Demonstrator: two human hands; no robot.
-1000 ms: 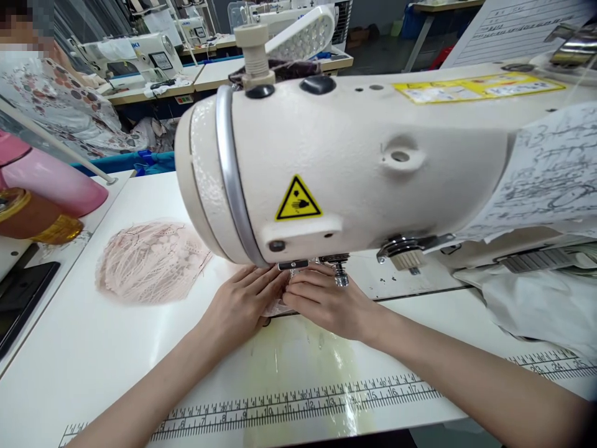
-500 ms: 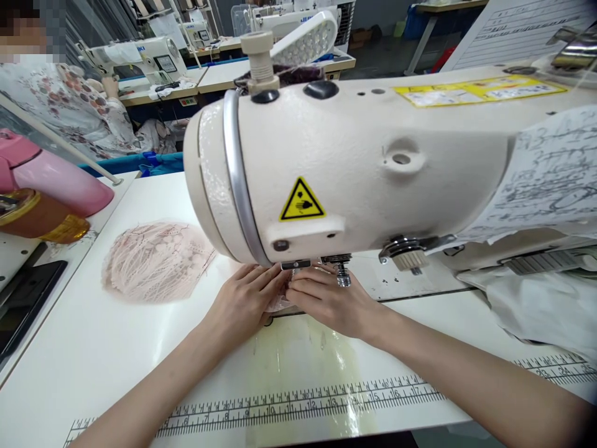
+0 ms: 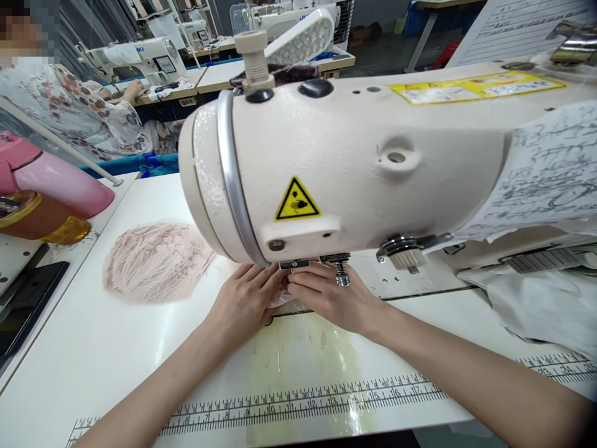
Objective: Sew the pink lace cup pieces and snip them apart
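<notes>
A cream sewing machine point(image 3: 354, 162) fills the middle of the view and hides its needle. Under its head my left hand point(image 3: 242, 302) and my right hand point(image 3: 331, 295) meet, fingers pressed together on a small pink lace piece point(image 3: 280, 299) on the machine bed. Only a sliver of that piece shows between my fingertips. My right hand lies beside the metal presser bar point(image 3: 341, 274).
A stack of pink lace pieces point(image 3: 156, 261) lies on the white table point(image 3: 93, 354) to the left. A printed ruler point(image 3: 298, 401) runs along the front edge. Pink and brown bottles point(image 3: 51, 199) and a dark phone point(image 3: 23, 308) sit far left. A person sews behind.
My hands have stayed under the machine head, barely shifting. The person in the background has reached an arm toward their machine.
</notes>
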